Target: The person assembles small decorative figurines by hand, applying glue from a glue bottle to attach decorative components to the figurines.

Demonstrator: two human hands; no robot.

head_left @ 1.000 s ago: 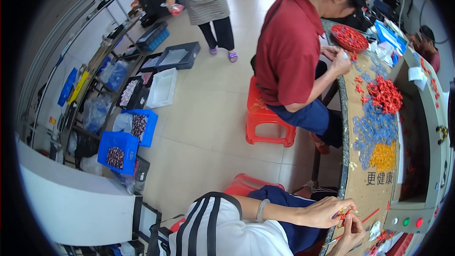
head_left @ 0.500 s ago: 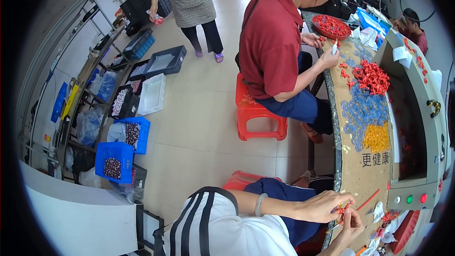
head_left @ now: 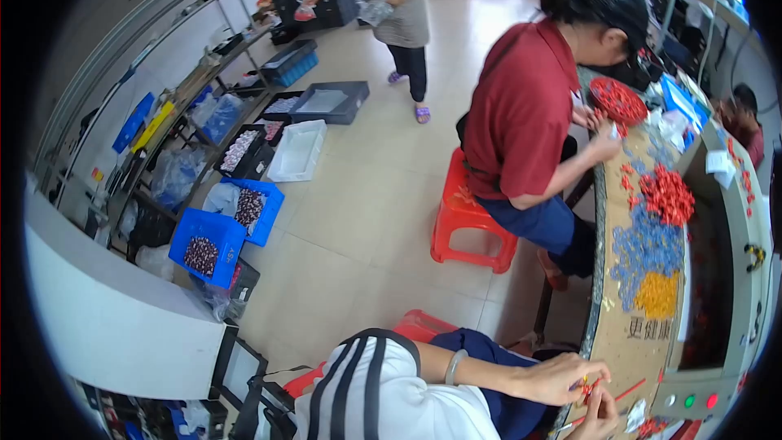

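Note:
At the lower right, my left hand, with a bangle on its wrist, pinches a small red plastic piece with a bit of yellow on it. My right hand closes on the same piece from below, thumb and fingertips together. The fingers cover much of the piece, so its exact shape is hidden. A thin red stick lies on the table just beyond my hands. White crumpled paper and more red pieces lie to the right of them.
Piles of red, blue and yellow pieces lie on the table, beside a machine with buttons. A co-worker sits on a red stool. Another person stands beyond. Blue bins line the left.
My view has swung, so the scene sits further right and tilted. Both my hands still hold the red piece. The standing person now shows a second hand with a clear bag.

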